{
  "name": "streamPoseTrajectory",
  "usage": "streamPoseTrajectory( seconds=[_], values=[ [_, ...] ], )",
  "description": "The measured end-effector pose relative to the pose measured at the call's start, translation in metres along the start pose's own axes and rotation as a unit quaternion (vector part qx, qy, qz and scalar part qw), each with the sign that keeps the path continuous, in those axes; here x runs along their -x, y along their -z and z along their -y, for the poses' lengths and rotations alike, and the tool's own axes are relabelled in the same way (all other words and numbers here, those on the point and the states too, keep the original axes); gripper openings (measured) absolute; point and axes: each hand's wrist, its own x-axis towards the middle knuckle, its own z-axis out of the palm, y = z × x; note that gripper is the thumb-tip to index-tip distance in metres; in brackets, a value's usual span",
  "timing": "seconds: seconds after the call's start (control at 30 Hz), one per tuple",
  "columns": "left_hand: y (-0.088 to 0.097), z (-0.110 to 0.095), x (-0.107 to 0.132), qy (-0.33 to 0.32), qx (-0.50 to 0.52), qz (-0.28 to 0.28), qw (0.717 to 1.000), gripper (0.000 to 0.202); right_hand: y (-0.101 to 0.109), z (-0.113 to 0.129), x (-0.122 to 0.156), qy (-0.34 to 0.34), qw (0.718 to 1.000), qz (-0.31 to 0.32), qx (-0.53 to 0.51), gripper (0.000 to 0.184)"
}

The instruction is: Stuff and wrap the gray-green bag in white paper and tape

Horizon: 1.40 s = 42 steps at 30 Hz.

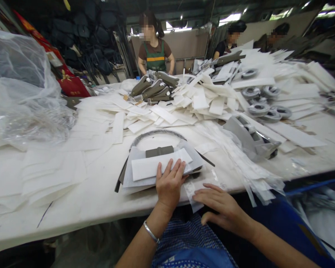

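Note:
Flat on a white foam strip (145, 168), my left hand (170, 182) rests with its fingers stretched out. Under the strip is a sheet of pale wrapping (128, 178), laid over a handbag whose grey-brown flap or strap tab (159, 150) shows above the strip. A wrapped handle (156, 133) arches out on the far side, and dark strap ends stick out left and right. My right hand (220, 206) hovers at the table edge with its fingers apart, close to a small clear plastic bag (198, 188); whether it touches the bag I cannot tell.
White foam sheets (53, 171) spread across the left. Behind lie foam strips (201, 98) and grey-brown bag parts (150, 87). Clear plastic sleeves (231, 152), a wrapped grey bag (245, 136) and wrapped rolls (259, 108) are on the right. A person (156, 56) stands across the table.

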Motion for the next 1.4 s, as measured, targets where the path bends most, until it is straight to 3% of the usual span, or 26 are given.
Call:
streamPoseTrajectory(
  seconds=[0.07,0.13,0.4,0.53,0.7,0.93,1.23,1.4],
  values=[
    [-0.001,0.0,0.0,0.001,0.001,-0.001,1.0,0.042,0.002,-0.008,0.003,0.0,0.998,0.054,0.045,0.068],
    [-0.001,0.0,0.0,0.002,0.003,-0.002,1.0,0.042,0.0,-0.014,0.004,-0.009,0.994,0.08,0.078,0.059],
    [0.001,0.0,0.0,0.002,0.0,-0.001,1.0,0.043,-0.018,-0.022,-0.019,0.036,0.997,-0.048,0.052,0.026],
    [0.0,0.002,-0.001,-0.009,-0.007,-0.004,1.0,0.044,-0.017,-0.012,-0.027,-0.009,0.997,-0.074,0.022,0.024],
    [-0.001,0.003,-0.001,-0.009,-0.012,-0.001,1.0,0.043,-0.006,-0.004,-0.026,0.014,0.995,-0.084,0.048,0.022],
    [0.0,0.001,0.0,-0.013,-0.011,-0.006,1.0,0.04,0.015,-0.022,-0.054,0.074,0.983,-0.098,0.133,0.027],
    [0.004,0.007,0.007,-0.044,-0.003,0.046,0.998,0.044,0.011,-0.03,-0.056,0.049,0.985,-0.105,0.125,0.035],
    [0.004,0.007,0.008,-0.054,0.019,0.023,0.998,0.032,0.013,-0.029,-0.05,0.075,0.987,-0.095,0.105,0.033]
  ],
)
